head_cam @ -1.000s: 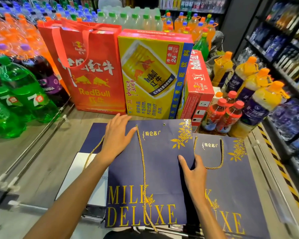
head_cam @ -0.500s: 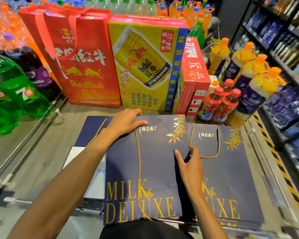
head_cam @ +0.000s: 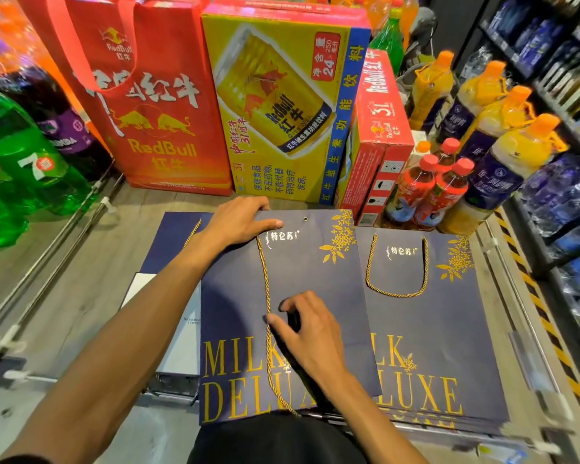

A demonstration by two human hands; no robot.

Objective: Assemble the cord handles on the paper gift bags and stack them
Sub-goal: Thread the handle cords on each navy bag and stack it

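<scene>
A big red bag (head_cam: 141,105) with two gold bulls on it stands at the back, and a big yellow box (head_cam: 282,105) stands just beside it on the right. In front of them two dark blue paper bags lie flat. The left gift bag (head_cam: 315,279) lies partly on top of the left edge of the right gift bag (head_cam: 449,329), and the right one sits on a pile of more bags like it. A thin red box (head_cam: 379,135) leans next to the yellow box. Green bottles (head_cam: 24,162) stand far to the left, and orange bottles (head_cam: 503,142) stand to the right. The left hand (head_cam: 238,222) holds the top edge of the left gift bag, with its fingers bent over the edge and its thumb flat on the front. The right hand (head_cam: 305,333) rests in the middle of that bag with its fingers bent. Its thumb touches the loose gold cord (head_cam: 267,283), but I cannot tell if it is holding it. The cord runs from under the left hand down to the bottom of the bag. The right gift bag has a cord loop (head_cam: 397,294) already on it. A small hole (head_cam: 305,219) near the top of the left gift bag has no cord in it.
</scene>
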